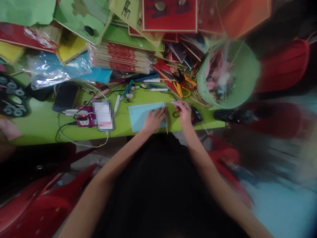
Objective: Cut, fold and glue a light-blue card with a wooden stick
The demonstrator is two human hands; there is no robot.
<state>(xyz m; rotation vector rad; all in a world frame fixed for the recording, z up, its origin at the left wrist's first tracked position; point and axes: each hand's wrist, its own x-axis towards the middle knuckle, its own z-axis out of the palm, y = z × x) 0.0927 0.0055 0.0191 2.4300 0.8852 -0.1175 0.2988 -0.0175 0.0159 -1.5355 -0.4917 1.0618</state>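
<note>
A light blue card (137,118) lies near the front edge of the green table. My left hand (155,119) rests flat on its right part, fingers stretched out toward the right edge. One thin wooden stick (146,106) runs along the card's top edge. Another thin stick (166,124) lies along the right edge and reaches past the bottom corner. Just right of the card, my right hand (185,113) is closed around a slim purple pen (175,103), whose tip points left. Beside that hand is a dark object (196,115), too blurred to name.
Behind the card lie orange-handled pliers (182,87) and several pens. A green basket (252,74) of scraps stands at the right. Stacked coloured boards (170,16) fill the back. Leftward are a phone (103,115) on a cable, a dark phone (65,97) and a purple device (84,117).
</note>
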